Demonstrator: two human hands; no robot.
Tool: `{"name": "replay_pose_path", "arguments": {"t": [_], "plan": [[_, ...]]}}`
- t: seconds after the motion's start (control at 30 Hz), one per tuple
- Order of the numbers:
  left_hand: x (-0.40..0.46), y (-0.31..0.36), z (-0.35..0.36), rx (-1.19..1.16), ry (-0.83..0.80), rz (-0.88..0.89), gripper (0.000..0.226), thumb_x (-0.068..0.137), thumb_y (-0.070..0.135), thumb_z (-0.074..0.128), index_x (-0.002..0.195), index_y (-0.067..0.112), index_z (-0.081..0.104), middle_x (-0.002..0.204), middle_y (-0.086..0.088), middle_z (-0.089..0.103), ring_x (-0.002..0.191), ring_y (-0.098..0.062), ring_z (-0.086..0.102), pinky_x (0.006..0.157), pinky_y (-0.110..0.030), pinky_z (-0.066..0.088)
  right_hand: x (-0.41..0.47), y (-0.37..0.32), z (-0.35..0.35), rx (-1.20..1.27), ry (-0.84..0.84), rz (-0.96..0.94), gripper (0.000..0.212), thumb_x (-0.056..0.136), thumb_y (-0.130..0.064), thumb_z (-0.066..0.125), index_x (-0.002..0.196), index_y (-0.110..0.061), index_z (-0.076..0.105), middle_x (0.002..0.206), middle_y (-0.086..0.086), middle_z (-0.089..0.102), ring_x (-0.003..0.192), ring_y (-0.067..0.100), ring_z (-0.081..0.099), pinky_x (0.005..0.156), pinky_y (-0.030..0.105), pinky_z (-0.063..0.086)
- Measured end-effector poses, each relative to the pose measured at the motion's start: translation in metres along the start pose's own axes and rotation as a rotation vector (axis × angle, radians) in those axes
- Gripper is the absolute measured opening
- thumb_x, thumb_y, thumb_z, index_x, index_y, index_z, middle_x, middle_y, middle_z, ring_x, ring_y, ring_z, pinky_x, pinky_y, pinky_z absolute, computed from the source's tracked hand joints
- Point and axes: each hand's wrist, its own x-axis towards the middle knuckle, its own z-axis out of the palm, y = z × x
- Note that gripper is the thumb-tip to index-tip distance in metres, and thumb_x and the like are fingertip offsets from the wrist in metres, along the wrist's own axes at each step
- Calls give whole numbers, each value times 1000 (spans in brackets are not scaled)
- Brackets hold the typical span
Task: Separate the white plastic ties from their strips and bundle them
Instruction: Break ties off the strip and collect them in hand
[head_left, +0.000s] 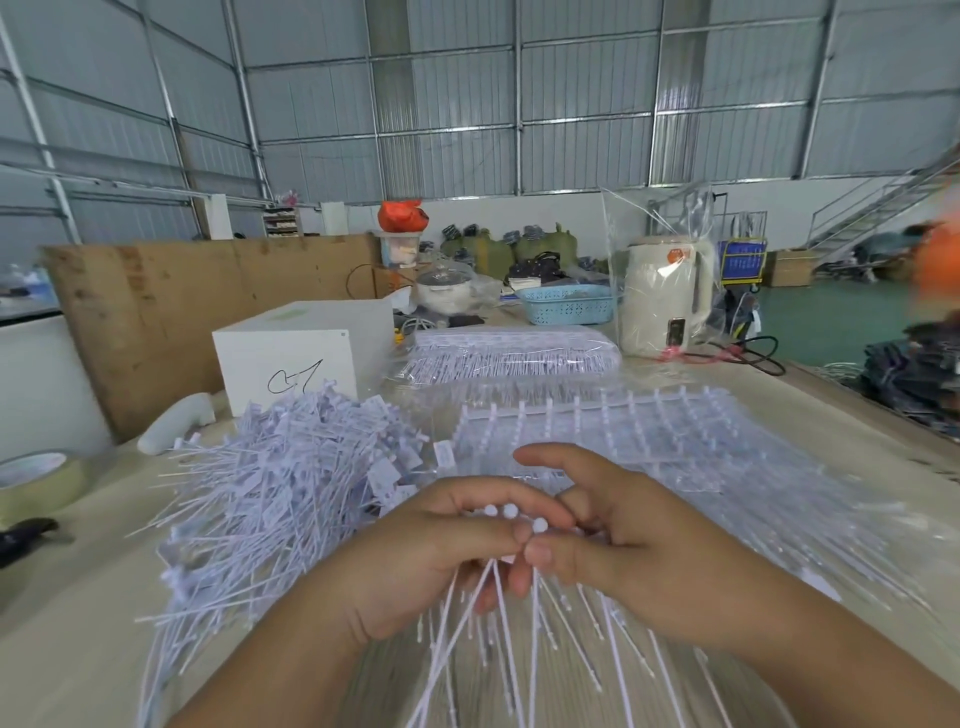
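Pinching a small cluster of white plastic ties (511, 587) between them, the left hand (441, 551) and right hand (623, 551) meet low over the near edge of the surface (810, 415); both grips are curled tight on the ties, whose round heads poke up at the fingertips while the tails fan toward the person. A loose heap of separated ties (275, 493) crowds the left, uncut strips (649, 441) lie just beyond the hands, leaving bare room only far right. A tape roll (36, 483) sits at the left edge. Farther back stand a white box (291, 358), bagged strips (514, 353) and a kettle (665, 296).
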Motion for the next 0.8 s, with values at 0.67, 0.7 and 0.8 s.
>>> {"name": "replay_pose_path", "arguments": {"t": [0.67, 0.7, 0.8], "plan": [[4, -7, -10, 142, 186, 83, 7, 77, 23, 70, 78, 26, 76, 65, 2, 66, 62, -9, 57, 55, -19, 46, -1, 0, -11, -183, 123, 80, 27, 93, -32, 62, 71, -18, 54, 53, -10, 41, 49, 3, 35, 49, 20, 28], [6, -8, -9, 139, 227, 99, 6, 76, 24, 71, 78, 26, 76, 64, 2, 65, 61, -11, 56, 54, -20, 46, 0, -1, -11, -176, 161, 61, 28, 93, -32, 63, 71, -16, 55, 52, -11, 40, 48, 3, 34, 48, 19, 27], [10, -9, -2, 100, 335, 179, 5, 73, 30, 78, 75, 25, 76, 60, 2, 63, 58, -13, 52, 52, -19, 43, 2, -3, -8, -182, 282, 22, 26, 91, -31, 64, 71, -16, 58, 52, -10, 44, 48, 3, 37, 48, 19, 29]]}}
